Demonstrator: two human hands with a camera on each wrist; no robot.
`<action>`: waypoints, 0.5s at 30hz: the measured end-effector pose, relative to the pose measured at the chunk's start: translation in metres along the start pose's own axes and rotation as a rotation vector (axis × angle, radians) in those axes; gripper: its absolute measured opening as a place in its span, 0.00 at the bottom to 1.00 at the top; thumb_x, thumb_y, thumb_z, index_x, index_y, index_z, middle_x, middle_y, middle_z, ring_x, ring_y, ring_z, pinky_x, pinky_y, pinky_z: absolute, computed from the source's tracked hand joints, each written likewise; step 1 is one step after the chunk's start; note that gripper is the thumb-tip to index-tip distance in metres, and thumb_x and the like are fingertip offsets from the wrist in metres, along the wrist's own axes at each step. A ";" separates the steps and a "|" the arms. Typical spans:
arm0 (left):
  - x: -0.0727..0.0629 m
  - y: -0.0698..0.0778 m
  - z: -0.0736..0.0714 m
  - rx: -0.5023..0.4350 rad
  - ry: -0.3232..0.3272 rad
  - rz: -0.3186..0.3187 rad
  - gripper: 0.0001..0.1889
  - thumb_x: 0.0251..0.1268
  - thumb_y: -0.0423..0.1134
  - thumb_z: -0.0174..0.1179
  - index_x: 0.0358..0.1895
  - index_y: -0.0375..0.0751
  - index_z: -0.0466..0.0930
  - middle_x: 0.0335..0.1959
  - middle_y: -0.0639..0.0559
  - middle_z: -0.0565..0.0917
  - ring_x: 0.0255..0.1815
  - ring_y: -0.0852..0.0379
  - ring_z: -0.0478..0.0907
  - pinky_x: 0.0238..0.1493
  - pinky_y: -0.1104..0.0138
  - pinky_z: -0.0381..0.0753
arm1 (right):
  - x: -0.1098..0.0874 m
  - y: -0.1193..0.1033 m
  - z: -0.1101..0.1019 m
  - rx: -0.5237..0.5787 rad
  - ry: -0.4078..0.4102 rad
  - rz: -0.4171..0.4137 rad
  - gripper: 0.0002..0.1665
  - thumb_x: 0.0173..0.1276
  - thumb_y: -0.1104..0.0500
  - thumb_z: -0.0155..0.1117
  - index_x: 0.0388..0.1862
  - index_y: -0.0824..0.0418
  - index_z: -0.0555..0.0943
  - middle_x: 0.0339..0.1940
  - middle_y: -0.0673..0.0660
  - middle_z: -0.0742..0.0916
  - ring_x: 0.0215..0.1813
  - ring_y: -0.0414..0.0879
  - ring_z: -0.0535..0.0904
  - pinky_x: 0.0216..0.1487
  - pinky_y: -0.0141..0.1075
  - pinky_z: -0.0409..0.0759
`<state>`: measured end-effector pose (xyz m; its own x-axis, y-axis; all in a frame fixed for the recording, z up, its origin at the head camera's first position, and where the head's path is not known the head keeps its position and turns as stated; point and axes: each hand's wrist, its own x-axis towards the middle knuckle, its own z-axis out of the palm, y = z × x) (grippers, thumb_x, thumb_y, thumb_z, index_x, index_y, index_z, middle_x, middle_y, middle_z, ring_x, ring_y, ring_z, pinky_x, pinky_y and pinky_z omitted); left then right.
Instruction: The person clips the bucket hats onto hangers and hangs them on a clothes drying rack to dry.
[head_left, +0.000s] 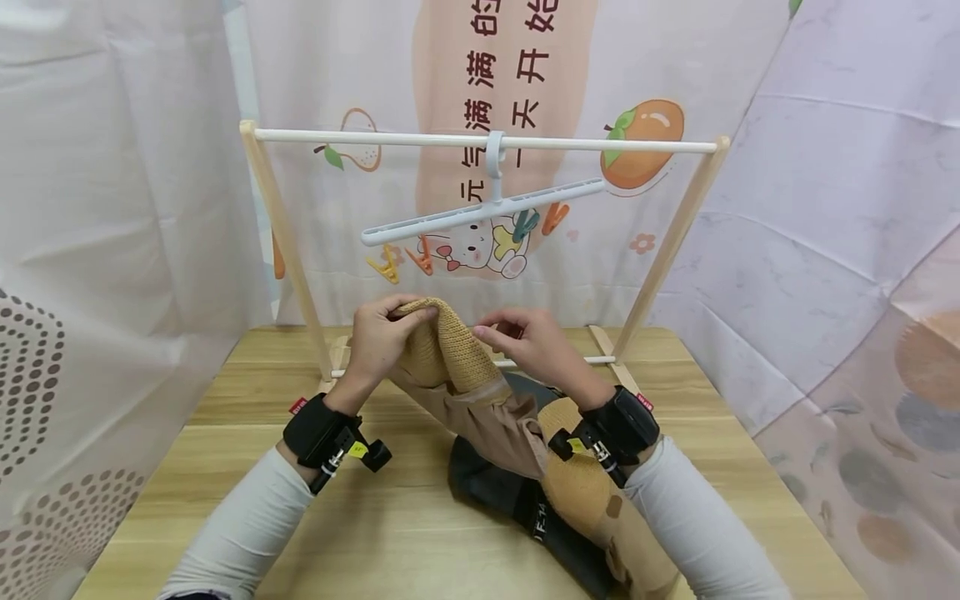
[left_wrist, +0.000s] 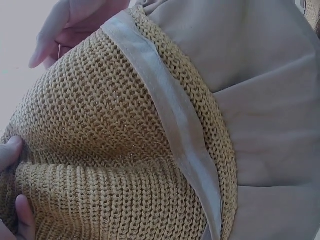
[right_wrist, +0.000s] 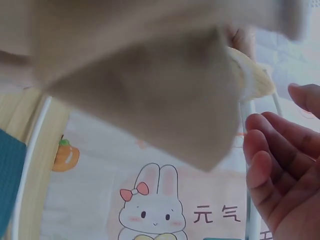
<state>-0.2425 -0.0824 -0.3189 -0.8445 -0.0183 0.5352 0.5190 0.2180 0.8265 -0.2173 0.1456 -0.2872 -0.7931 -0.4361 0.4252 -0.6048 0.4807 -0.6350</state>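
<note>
nearest, dark smooth cloth (head_left: 483,483) with white lettering lies on the wood-grained table (head_left: 375,525), and one garment (head_left: 465,358) of chunky mustard knit and creased tan fabric hangs above the table from the left hand (head_left: 381,335), which pinches the knit; the right hand (head_left: 538,340), just beside it, holds nothing, thumb and loosely bent fingers apart. only the left wrist view shows the pale tape (left_wrist: 175,120) edging the knit. beyond, four plastic clips (head_left: 523,226) show below one slotted, tilted hanger (head_left: 497,207) on a two-posted wooden rack (head_left: 671,250), before a printed curtain (head_left: 337,217).
</note>
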 end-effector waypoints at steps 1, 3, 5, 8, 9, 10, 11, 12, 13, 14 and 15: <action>0.000 0.000 0.001 0.003 0.007 0.000 0.12 0.56 0.41 0.72 0.39 0.37 0.89 0.39 0.41 0.89 0.36 0.70 0.83 0.38 0.77 0.80 | 0.001 0.000 -0.001 -0.011 -0.006 0.000 0.10 0.70 0.56 0.63 0.41 0.61 0.87 0.21 0.53 0.82 0.21 0.40 0.73 0.23 0.30 0.70; 0.000 -0.001 0.003 0.009 0.019 0.000 0.12 0.55 0.41 0.72 0.39 0.37 0.89 0.39 0.40 0.89 0.35 0.71 0.82 0.37 0.77 0.79 | 0.003 0.000 -0.004 -0.033 -0.017 0.004 0.11 0.70 0.56 0.63 0.41 0.61 0.87 0.21 0.54 0.83 0.21 0.40 0.73 0.24 0.30 0.71; 0.001 -0.001 0.006 0.010 0.024 0.003 0.12 0.55 0.41 0.73 0.39 0.37 0.89 0.39 0.41 0.89 0.35 0.70 0.82 0.37 0.77 0.80 | 0.004 0.001 -0.007 -0.044 -0.020 0.014 0.11 0.70 0.56 0.63 0.42 0.62 0.87 0.22 0.55 0.84 0.22 0.41 0.74 0.24 0.30 0.72; 0.003 -0.002 0.012 0.018 0.026 0.007 0.12 0.54 0.42 0.73 0.38 0.38 0.89 0.38 0.42 0.89 0.35 0.68 0.83 0.38 0.76 0.80 | 0.005 0.003 -0.011 -0.065 -0.017 0.032 0.11 0.70 0.56 0.63 0.42 0.62 0.87 0.23 0.57 0.85 0.23 0.44 0.76 0.26 0.31 0.73; 0.004 -0.002 0.014 0.019 0.027 0.009 0.12 0.54 0.42 0.73 0.38 0.38 0.89 0.38 0.42 0.89 0.36 0.67 0.83 0.38 0.76 0.80 | 0.005 0.003 -0.012 -0.071 -0.017 0.037 0.12 0.70 0.55 0.63 0.42 0.61 0.87 0.24 0.56 0.85 0.24 0.44 0.76 0.26 0.31 0.73; 0.004 -0.002 0.015 0.022 0.027 0.009 0.12 0.54 0.43 0.73 0.38 0.38 0.89 0.38 0.43 0.89 0.36 0.66 0.84 0.38 0.76 0.80 | 0.005 0.004 -0.013 -0.076 -0.018 0.041 0.12 0.70 0.55 0.63 0.42 0.61 0.87 0.24 0.56 0.85 0.24 0.45 0.77 0.26 0.31 0.74; 0.004 -0.002 0.017 0.026 0.029 0.009 0.12 0.54 0.42 0.73 0.38 0.39 0.89 0.38 0.43 0.89 0.36 0.65 0.84 0.38 0.76 0.80 | 0.006 0.004 -0.013 -0.082 -0.018 0.042 0.12 0.70 0.54 0.63 0.42 0.60 0.87 0.23 0.55 0.85 0.24 0.45 0.77 0.27 0.32 0.74; 0.004 -0.002 0.018 0.027 0.031 0.011 0.12 0.54 0.42 0.73 0.37 0.38 0.89 0.37 0.43 0.89 0.36 0.65 0.83 0.38 0.75 0.80 | 0.006 0.004 -0.014 -0.088 -0.018 0.043 0.12 0.71 0.54 0.63 0.42 0.60 0.87 0.23 0.54 0.85 0.24 0.45 0.77 0.27 0.32 0.74; 0.004 -0.003 0.019 0.030 0.034 0.012 0.11 0.54 0.42 0.73 0.37 0.38 0.89 0.37 0.43 0.89 0.36 0.65 0.83 0.37 0.76 0.79 | 0.006 0.005 -0.014 -0.093 -0.021 0.043 0.12 0.71 0.53 0.63 0.42 0.59 0.87 0.23 0.54 0.85 0.24 0.44 0.77 0.27 0.32 0.74; 0.004 -0.003 0.020 0.032 0.038 0.016 0.11 0.54 0.41 0.73 0.37 0.38 0.89 0.36 0.43 0.89 0.35 0.65 0.83 0.37 0.76 0.79 | 0.007 0.005 -0.015 -0.099 -0.022 0.044 0.12 0.71 0.53 0.63 0.41 0.59 0.87 0.23 0.53 0.85 0.24 0.43 0.77 0.27 0.32 0.74; 0.004 -0.003 0.021 0.035 0.041 0.021 0.11 0.54 0.41 0.73 0.37 0.38 0.89 0.36 0.43 0.89 0.34 0.65 0.83 0.36 0.76 0.79 | 0.007 0.005 -0.015 -0.106 -0.024 0.043 0.12 0.71 0.52 0.63 0.41 0.58 0.87 0.23 0.52 0.85 0.24 0.43 0.76 0.27 0.32 0.74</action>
<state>-0.2502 -0.0628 -0.3225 -0.8270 -0.0534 0.5596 0.5310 0.2528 0.8088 -0.2271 0.1565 -0.2773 -0.8176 -0.4303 0.3826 -0.5751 0.5765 -0.5804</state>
